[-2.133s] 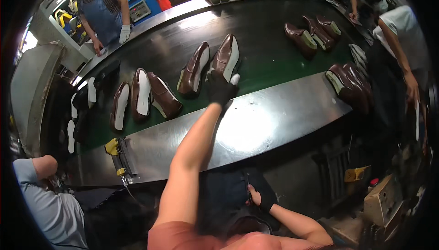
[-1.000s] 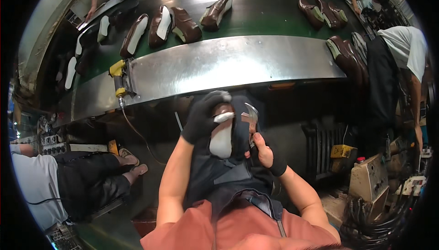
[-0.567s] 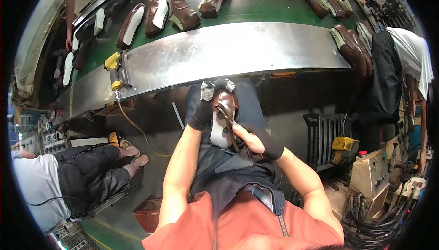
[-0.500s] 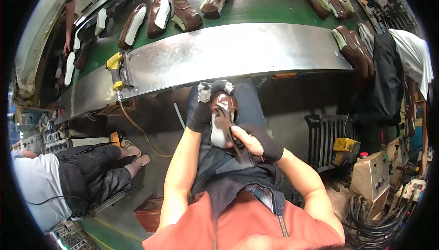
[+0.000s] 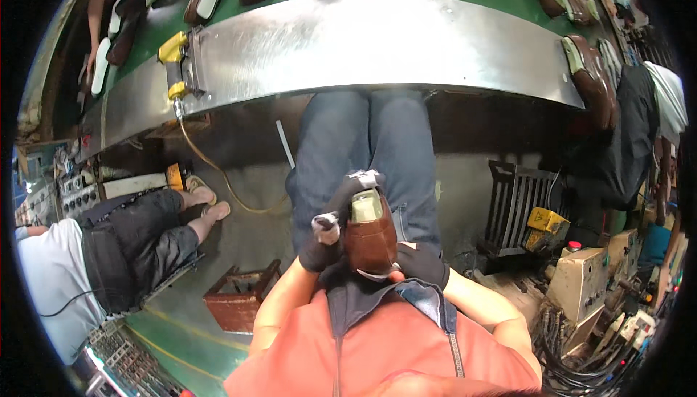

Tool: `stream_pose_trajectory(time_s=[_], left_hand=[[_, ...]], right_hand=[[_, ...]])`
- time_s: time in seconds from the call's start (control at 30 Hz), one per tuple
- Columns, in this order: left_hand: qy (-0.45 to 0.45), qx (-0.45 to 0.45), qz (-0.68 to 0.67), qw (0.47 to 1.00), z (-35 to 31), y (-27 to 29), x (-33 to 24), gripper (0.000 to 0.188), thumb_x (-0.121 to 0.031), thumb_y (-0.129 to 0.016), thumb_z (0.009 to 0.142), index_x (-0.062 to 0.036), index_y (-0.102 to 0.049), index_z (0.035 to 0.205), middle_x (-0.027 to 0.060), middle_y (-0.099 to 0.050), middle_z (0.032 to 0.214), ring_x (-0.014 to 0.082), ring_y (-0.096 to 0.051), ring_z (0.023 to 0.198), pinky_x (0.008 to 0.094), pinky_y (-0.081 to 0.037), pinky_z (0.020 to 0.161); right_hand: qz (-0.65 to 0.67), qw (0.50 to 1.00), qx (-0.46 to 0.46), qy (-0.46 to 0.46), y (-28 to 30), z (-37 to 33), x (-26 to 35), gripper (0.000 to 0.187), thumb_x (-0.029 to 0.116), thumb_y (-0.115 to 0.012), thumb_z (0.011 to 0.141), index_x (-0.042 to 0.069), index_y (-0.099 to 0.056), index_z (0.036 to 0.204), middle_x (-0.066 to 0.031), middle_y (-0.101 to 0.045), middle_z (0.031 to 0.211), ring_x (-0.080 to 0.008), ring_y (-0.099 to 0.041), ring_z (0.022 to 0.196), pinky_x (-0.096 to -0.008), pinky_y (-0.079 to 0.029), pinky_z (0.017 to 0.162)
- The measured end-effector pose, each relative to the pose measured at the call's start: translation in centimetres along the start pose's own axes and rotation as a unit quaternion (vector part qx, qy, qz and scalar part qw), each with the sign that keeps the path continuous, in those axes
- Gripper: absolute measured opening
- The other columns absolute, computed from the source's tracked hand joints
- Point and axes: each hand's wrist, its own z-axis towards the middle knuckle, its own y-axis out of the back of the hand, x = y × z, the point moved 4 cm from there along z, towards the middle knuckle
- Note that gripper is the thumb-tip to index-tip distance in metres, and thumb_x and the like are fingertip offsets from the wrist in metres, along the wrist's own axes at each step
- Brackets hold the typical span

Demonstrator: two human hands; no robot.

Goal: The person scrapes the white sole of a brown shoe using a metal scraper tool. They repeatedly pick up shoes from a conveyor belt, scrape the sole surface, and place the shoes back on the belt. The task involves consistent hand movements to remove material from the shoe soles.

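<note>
Brown shoe [image 5: 370, 241] is over the lap [image 5: 420, 212]. L hand [image 5: 337, 212] is curled round its far left side; R hand [image 5: 425, 262] is at its near right end, can't tell if gripping. Step now: prob. working the near end; next move needs firm L hold.
</note>
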Motion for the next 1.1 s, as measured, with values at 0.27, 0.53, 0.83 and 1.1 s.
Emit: stream_pose_trajectory(time_s=[0.27, 0.53, 0.83, 1.1], left_hand=[[0.053, 0.011, -0.012, 0.998, -1.6, 1.4, 5.5, 0.037, -0.022, -0.044, 0.097, -0.0056, -0.048, 0.13, 0.0119, -0.051, 0.13, 0.0263, -0.045, 0.126, 0.0386, -0.031, 0.11], [0.156, 0.018, -0.149, 0.976, -1.3, 0.9, 6.2, 0.044, -0.032, -0.046, 0.098, -0.0071, -0.043, 0.134, 0.008, -0.053, 0.125, 0.0197, -0.051, 0.117, 0.0347, -0.038, 0.103], [0.127, 0.024, -0.14, 0.982, -0.5, 1.7, 5.8, 0.071, -0.06, -0.051, 0.09, -0.0057, -0.041, 0.135, 0.0092, -0.052, 0.123, 0.0204, -0.05, 0.116, 0.0348, -0.038, 0.102], [0.078, -0.024, 0.174, 0.981, -0.4, -2.0, -4.3, 0.066, -0.016, -0.08, 0.068, 0.0, -0.046, 0.123, 0.0194, -0.049, 0.122, 0.0347, -0.047, 0.119, 0.0413, -0.035, 0.105]], right_hand=[[-0.054, 0.998, 0.032, 0.012, 1.5, -0.4, 0.6, 0.037, 0.038, -0.062, 0.083, 0.002, -0.057, 0.093, -0.0131, -0.06, 0.104, -0.0291, -0.061, 0.095, -0.0367, -0.05, 0.08], [-0.076, 0.993, -0.01, 0.087, 2.0, 1.1, -0.4, 0.039, 0.038, -0.069, 0.076, 0.003, -0.058, 0.086, -0.013, -0.06, 0.097, -0.0287, -0.062, 0.088, -0.0372, -0.051, 0.077], [-0.057, 0.989, -0.026, 0.137, 2.2, 2.8, -1.3, 0.039, 0.036, -0.072, 0.071, 0.002, -0.059, 0.084, -0.013, -0.059, 0.089, -0.0286, -0.062, 0.081, -0.0371, -0.052, 0.068], [-0.024, 0.998, 0.033, 0.049, 2.8, 1.8, -0.3, 0.037, 0.033, -0.07, 0.078, 0.0, -0.06, 0.091, -0.0155, -0.061, 0.101, -0.0298, -0.062, 0.094, -0.0395, -0.05, 0.085]])
